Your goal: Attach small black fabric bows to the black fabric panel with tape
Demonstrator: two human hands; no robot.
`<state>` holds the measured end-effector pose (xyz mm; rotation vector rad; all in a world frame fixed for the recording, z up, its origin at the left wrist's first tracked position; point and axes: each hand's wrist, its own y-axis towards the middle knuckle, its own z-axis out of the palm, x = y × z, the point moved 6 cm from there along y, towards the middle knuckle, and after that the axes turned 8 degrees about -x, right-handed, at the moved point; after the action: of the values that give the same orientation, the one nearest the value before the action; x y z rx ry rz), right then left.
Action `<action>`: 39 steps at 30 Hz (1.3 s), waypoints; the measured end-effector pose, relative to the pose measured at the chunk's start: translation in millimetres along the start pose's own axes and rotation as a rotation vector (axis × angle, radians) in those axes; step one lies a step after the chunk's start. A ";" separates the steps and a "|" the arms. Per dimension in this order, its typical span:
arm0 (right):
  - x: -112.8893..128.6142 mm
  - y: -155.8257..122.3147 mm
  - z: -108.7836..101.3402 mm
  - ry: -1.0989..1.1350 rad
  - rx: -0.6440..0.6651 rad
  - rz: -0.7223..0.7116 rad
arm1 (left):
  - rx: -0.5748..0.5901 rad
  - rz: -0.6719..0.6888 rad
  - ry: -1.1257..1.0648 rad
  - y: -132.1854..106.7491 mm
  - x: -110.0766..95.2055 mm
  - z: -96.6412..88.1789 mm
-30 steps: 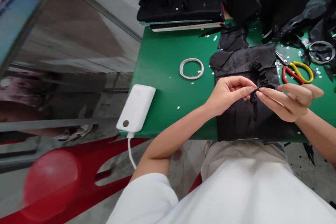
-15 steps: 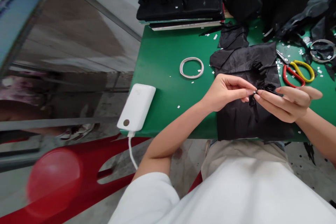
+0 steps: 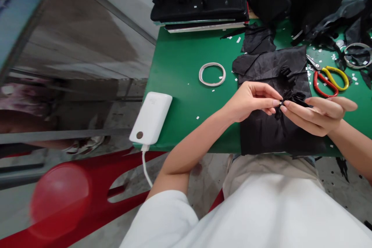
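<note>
My left hand is closed, thumb and forefinger pinching at a tiny white piece. Opposite it, touching or nearly touching its fingertips, my right hand pinches a gathered black fabric piece, bow-like or flower-like. Part of that piece is hidden behind my fingers. Both hands are over a flat black cloth spread at the table's front edge. A second gathered black bit lies on the cloth just beyond. Scissors with one red and one yellow handle rest right of the cloth.
A white tape ring and a white power bank with cable lie on the green table. Black fabric is stacked and heaped along the back. Another ring and white scraps are at right. A person's foot shows at left.
My fingertips have shifted very slightly to the left, still pinched together over the cloth. The things on the table lie as before.
</note>
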<state>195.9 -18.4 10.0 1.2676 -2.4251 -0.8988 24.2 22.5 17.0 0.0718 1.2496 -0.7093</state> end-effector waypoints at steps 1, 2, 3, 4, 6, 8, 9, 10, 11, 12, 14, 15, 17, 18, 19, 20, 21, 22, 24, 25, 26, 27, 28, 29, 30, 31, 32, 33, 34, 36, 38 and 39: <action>-0.6 0.4 -0.2 -0.003 0.004 -0.007 | 0.007 -0.010 0.002 0.3 0.9 0.1; -0.7 1.5 -0.3 -0.005 0.010 -0.011 | 0.014 -0.015 0.005 0.6 1.6 0.3; -0.1 3.4 -0.6 -0.006 0.015 -0.019 | 0.022 -0.017 0.006 0.8 2.0 0.4; 1.5 6.3 -1.9 -0.009 0.008 -0.035 | 0.028 -0.018 0.007 1.0 2.2 0.5; 8.7 14.5 -9.2 -0.013 -0.073 -0.116 | 0.046 -0.019 0.007 1.2 2.0 1.1; 17.1 23.3 -22.0 -0.023 -0.234 -0.196 | 0.067 -0.030 0.005 1.4 1.6 2.1; 19.9 27.3 -28.1 -0.014 -0.306 -0.207 | 0.076 -0.041 0.007 1.5 1.7 2.5; 21.4 31.3 -32.6 0.005 -0.351 -0.196 | 0.084 -0.056 0.011 1.6 2.1 2.9; 22.8 34.8 -36.2 0.026 -0.382 -0.187 | 0.094 -0.072 0.015 1.6 2.7 3.3; 24.2 37.8 -38.7 0.033 -0.400 -0.181 | 0.103 -0.086 0.020 1.7 3.4 3.6; 29.2 41.1 -42.6 0.003 -0.435 -0.217 | 0.119 -0.092 0.025 1.8 4.1 3.7; 31.9 41.4 -44.0 -0.026 -0.451 -0.248 | 0.122 -0.083 0.028 1.9 3.8 3.5; 34.5 40.5 -45.0 -0.070 -0.458 -0.283 | 0.118 -0.049 0.036 2.2 2.3 2.4; 33.6 40.1 -43.7 -0.074 -0.428 -0.272 | 0.114 -0.031 0.041 2.2 1.2 1.9; 31.6 39.9 -40.9 -0.065 -0.376 -0.247 | 0.111 -0.013 0.045 2.1 0.1 1.6; 29.2 39.4 -37.4 -0.051 -0.314 -0.217 | 0.111 0.003 0.047 1.9 -1.0 1.4; 27.0 38.8 -33.8 -0.032 -0.254 -0.190 | 0.113 0.015 0.044 1.6 -2.0 1.5; 24.8 38.0 -30.1 -0.010 -0.196 -0.163 | 0.118 0.023 0.038 1.3 -2.7 1.8; 21.5 36.3 -24.3 0.039 -0.117 -0.117 | 0.138 0.024 0.024 0.7 -2.9 3.0; 19.7 35.6 -21.6 0.061 -0.084 -0.089 | 0.147 0.020 0.017 0.5 -2.6 3.5; 17.5 34.7 -18.6 0.080 -0.045 -0.054 | 0.154 0.015 0.011 0.3 -2.2 3.8; 15.1 33.7 -15.3 0.096 -0.003 -0.014 | 0.157 0.011 0.007 0.3 -1.8 3.9; 13.0 32.3 -12.2 0.109 0.040 0.022 | 0.157 0.006 0.007 0.3 -1.3 3.8; 11.2 30.8 -9.2 0.120 0.083 0.054 | 0.154 0.001 0.009 0.4 -1.1 3.5; 9.7 29.4 -6.6 0.129 0.123 0.082 | 0.151 -0.004 0.013 0.5 -1.0 3.2; 8.7 28.4 -4.7 0.135 0.154 0.102 | 0.146 -0.008 0.019 0.6 -1.1 2.8; 8.5 28.2 -4.0 0.137 0.170 0.109 | 0.143 -0.009 0.028 0.6 -1.6 2.6; 9.4 29.5 -5.1 0.131 0.159 0.097 | 0.140 -0.008 0.037 0.5 -2.3 2.4; 11.8 32.3 -8.7 0.118 0.110 0.059 | 0.138 -0.005 0.047 0.4 -3.0 2.4; 21.8 39.7 -23.4 0.044 -0.109 -0.099 | 0.136 0.000 0.066 0.0 -4.4 2.5; 36.0 42.7 -40.4 -0.098 -0.391 -0.303 | 0.133 0.003 0.084 -0.1 -4.8 2.4; 41.6 42.9 -45.4 -0.178 -0.493 -0.373 | 0.131 0.004 0.090 -0.1 -4.8 2.3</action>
<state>165.9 -52.0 70.0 1.5031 -1.9176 -1.6486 25.5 23.6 22.1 0.2161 1.2872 -0.7915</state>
